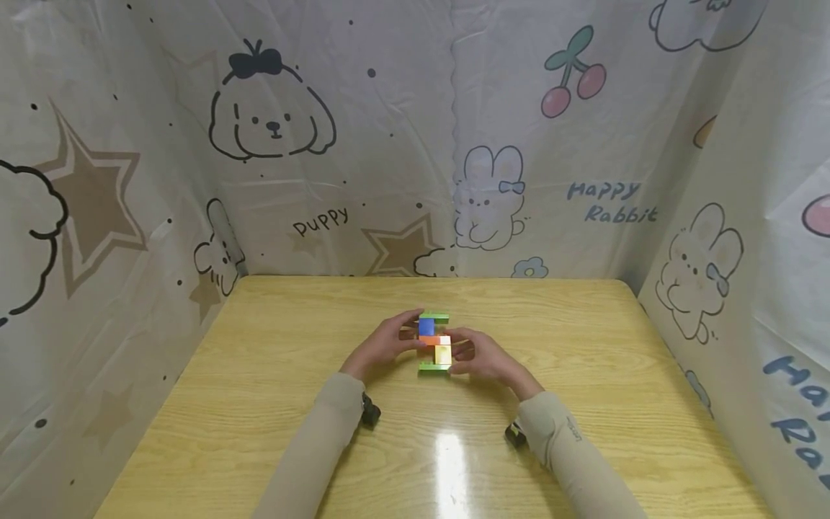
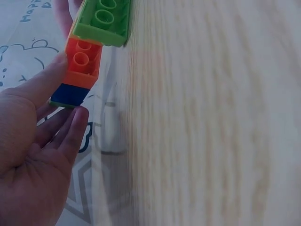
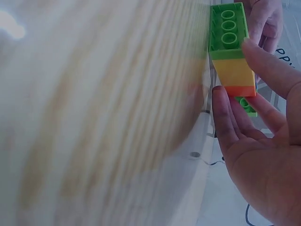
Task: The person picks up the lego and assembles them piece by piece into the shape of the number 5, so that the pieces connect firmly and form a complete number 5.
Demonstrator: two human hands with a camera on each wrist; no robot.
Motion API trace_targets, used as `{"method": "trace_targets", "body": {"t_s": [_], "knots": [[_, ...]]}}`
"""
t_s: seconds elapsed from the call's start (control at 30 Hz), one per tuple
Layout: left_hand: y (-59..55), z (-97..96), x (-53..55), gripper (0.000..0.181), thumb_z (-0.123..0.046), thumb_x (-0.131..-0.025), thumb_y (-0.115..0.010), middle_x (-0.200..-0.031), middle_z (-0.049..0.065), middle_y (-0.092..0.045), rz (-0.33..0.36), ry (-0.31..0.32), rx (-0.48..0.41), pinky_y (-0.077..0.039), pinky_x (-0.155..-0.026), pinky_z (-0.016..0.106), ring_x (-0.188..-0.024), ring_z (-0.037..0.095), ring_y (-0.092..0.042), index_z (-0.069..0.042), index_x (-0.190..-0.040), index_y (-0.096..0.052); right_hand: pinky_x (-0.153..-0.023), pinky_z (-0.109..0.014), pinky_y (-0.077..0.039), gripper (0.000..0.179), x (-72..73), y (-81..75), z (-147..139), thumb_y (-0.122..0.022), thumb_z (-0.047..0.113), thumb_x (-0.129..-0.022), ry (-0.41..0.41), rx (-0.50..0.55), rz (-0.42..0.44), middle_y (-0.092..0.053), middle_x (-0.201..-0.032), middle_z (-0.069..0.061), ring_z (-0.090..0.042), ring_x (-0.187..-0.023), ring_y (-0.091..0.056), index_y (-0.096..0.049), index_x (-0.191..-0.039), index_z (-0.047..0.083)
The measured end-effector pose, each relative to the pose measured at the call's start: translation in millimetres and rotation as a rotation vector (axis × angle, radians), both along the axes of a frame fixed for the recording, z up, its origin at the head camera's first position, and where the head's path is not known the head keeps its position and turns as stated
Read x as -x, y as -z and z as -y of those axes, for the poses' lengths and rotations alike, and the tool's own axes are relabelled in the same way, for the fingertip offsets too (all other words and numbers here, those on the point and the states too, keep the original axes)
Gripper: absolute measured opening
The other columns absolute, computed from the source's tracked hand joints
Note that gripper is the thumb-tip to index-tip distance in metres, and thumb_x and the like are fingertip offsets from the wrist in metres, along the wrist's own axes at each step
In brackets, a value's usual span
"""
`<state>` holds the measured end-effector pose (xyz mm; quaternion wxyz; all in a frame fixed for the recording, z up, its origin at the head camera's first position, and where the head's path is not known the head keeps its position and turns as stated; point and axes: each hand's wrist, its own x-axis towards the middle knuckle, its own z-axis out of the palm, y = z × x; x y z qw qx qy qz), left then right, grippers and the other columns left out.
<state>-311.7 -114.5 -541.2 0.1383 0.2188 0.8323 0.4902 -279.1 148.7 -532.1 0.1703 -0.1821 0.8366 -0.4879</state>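
A toy building-block stack lies between my two hands over the middle of the table. From far to near it has a green block (image 1: pixel 437 317), a blue block (image 1: pixel 426 327), an orange block (image 1: pixel 429 340), a yellow block (image 1: pixel 443 355) and another green block (image 1: pixel 433 367). My left hand (image 1: pixel 387 340) grips its left side, thumb against the orange block (image 2: pixel 83 60) and fingers at the blue end (image 2: pixel 70 94). On the right, my right hand (image 1: pixel 485 353) pinches the yellow section (image 3: pixel 236 71), thumb on the near green block (image 3: pixel 229 30) and fingertips by the orange one.
The wood-grain table (image 1: pixel 259 432) reaches back to a printed curtain (image 1: pixel 402 108) with cartoon animals, which also hangs along both sides. Each wrist carries a small black camera, one of them on the left cuff (image 1: pixel 371 411).
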Motion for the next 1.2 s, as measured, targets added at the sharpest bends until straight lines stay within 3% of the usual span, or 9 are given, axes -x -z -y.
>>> {"method": "trace_targets", "body": {"t_s": [0.23,0.47,1.2], "knots": [[0.2,0.2,1.0,0.073,-0.025,-0.099,-0.072,-0.152,0.013,-0.054,0.0,0.011,0.032,-0.046,-0.116,0.048,-0.14,0.034,-0.054,-0.012,-0.161,-0.036,-0.102,-0.044,-0.057,0.075,0.8,1.3,-1.5,-0.084,0.006,-0.085,-0.018,-0.027,-0.002,-0.064,-0.137,-0.016,-0.029,-0.116,-0.067,-0.05,-0.152,0.005],[1.9,1.2,2.5,0.07,-0.026,-0.1,-0.071,-0.156,0.014,-0.051,0.017,0.002,0.064,-0.043,-0.117,0.052,-0.14,0.036,-0.053,-0.01,-0.16,-0.039,-0.104,-0.044,-0.056,0.076,2.3,2.2,-2.1,-0.083,0.01,-0.088,-0.047,-0.03,0.021,-0.06,-0.144,-0.015,-0.028,-0.12,-0.064,-0.047,-0.154,0.007],[3.9,-1.1,-0.6,0.072,-0.032,-0.102,-0.067,-0.163,0.012,-0.042,0.043,0.018,0.114,-0.037,-0.123,0.047,-0.149,0.028,-0.044,-0.011,-0.162,-0.034,-0.108,-0.047,-0.053,0.07,0.0,1.3,-6.2,-0.081,0.014,-0.09,-0.067,-0.039,0.025,-0.06,-0.144,-0.016,-0.03,-0.124,-0.062,-0.049,-0.152,0.005]]}}
